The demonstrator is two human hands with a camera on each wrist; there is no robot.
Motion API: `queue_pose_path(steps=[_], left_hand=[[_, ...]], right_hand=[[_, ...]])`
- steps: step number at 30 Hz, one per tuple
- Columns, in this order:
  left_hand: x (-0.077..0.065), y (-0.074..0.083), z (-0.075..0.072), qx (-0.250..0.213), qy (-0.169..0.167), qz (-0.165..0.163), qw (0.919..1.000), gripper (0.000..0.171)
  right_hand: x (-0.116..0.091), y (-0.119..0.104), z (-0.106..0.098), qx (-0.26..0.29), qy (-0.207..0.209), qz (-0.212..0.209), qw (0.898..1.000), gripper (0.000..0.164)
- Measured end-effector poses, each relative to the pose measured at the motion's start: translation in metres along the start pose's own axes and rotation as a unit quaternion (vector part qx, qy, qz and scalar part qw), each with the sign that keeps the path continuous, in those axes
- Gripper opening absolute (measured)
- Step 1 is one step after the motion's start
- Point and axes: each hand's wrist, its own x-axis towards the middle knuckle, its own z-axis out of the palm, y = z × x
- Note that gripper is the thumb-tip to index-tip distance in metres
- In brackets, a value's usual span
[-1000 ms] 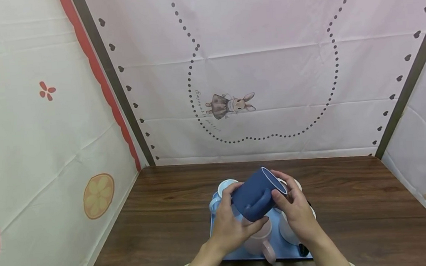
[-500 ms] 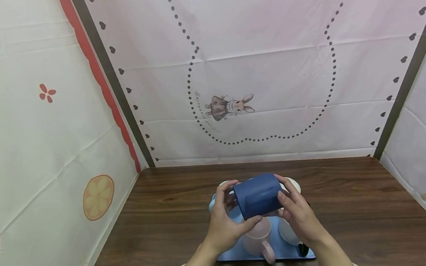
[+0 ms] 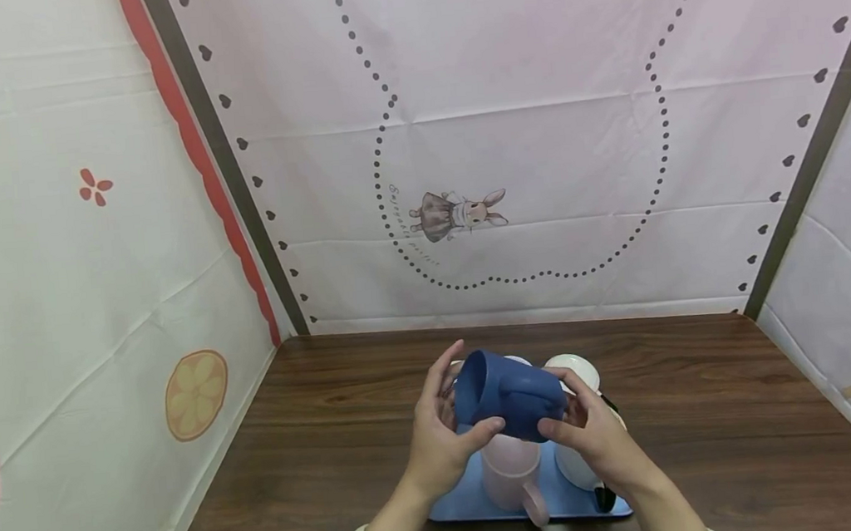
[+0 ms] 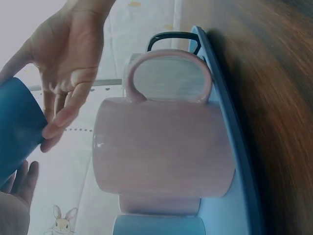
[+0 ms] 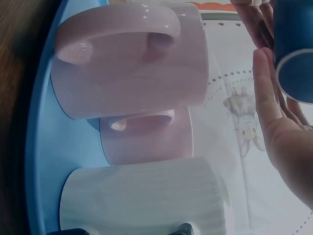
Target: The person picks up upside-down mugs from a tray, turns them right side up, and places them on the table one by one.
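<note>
A dark blue mug (image 3: 522, 404) is held tilted in the air between both hands, above a blue tray (image 3: 455, 501). One round end faces left in the head view, and the handle side is toward the person. My left hand (image 3: 437, 444) holds the left end, thumb on the near side and fingers behind. My right hand (image 3: 592, 427) grips the right end, thumb at the lower near edge. In the right wrist view, a white-edged round end of the mug shows beside the right hand. Beneath them on the tray stands a pink mug (image 3: 512, 471), its handle toward the person.
Behind the front pink mug is a smaller-looking pink mug (image 5: 149, 139). A white mug (image 5: 142, 196) with a black handle stands beside them, and another white mug (image 3: 574, 368) at the back right. A light blue mug (image 4: 159, 225) is partly seen. Brown table (image 3: 708, 418) surrounds the tray.
Both hands have turned the blue mug: its white-edged end faced upper right a second ago, and now its other end faces left. The hands have shifted their hold slightly.
</note>
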Motion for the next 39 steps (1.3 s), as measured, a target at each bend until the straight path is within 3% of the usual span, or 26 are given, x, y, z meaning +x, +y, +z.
queue_pose_path(steps=[4,13,17,21,32,39], left_hand=[[0.001,-0.001,-0.001,-0.024,-0.005,-0.007,0.9997,0.092],[0.003,-0.001,0.001,-0.029,-0.034,0.017,0.9988,0.087],[0.003,0.000,0.003,-0.030,-0.047,0.001,0.9984,0.081],[0.003,0.000,0.004,-0.031,-0.054,-0.017,0.9979,0.076],[0.006,0.001,0.001,0.022,-0.064,-0.014,0.9976,0.071],[0.005,0.003,-0.002,0.086,-0.056,-0.025,0.9943,0.075]], right_hand=[[0.000,0.004,0.003,-0.009,-0.006,0.007,1.000,0.054],[0.001,0.010,0.014,-0.063,-0.031,-0.018,0.997,0.071],[0.002,0.015,0.018,-0.079,-0.044,-0.058,0.994,0.073],[0.002,0.017,0.022,-0.079,-0.046,-0.070,0.993,0.075],[0.005,0.020,0.027,-0.108,-0.075,-0.109,0.985,0.078],[0.002,0.021,0.024,-0.151,-0.058,-0.112,0.980,0.075]])
